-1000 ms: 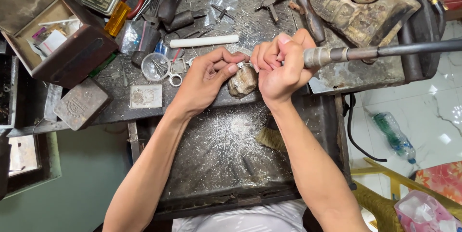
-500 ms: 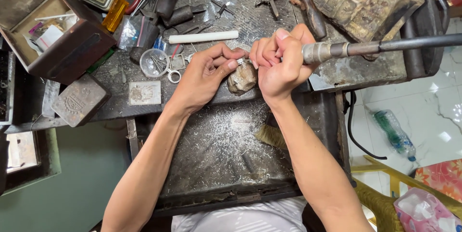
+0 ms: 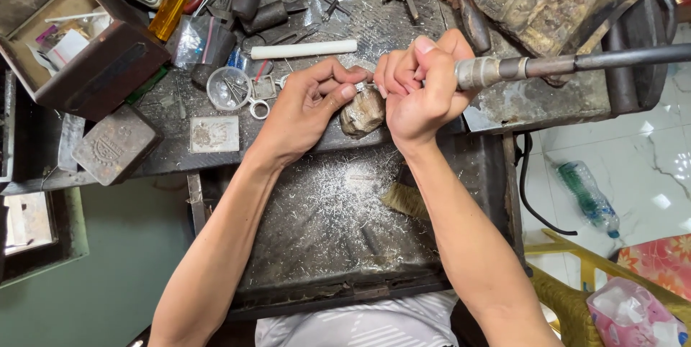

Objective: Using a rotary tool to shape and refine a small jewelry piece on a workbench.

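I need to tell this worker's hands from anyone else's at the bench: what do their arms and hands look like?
Both forearms are bare to the frame's lower edge, with no sleeves in view. The left hand and right hand wear no gloves; no rings, watch or bracelets show. A white shirt with faint grey streaks covers the torso.

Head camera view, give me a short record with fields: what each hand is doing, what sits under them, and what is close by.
left hand: pinches a small piece at its fingertips, too small to identify
right hand: gripped around a metal handpiece with a dark shaft running right
under hands: worn bench peg
below: tray dusted with metal filings
near left hand: white rod, round glass dish, small ring
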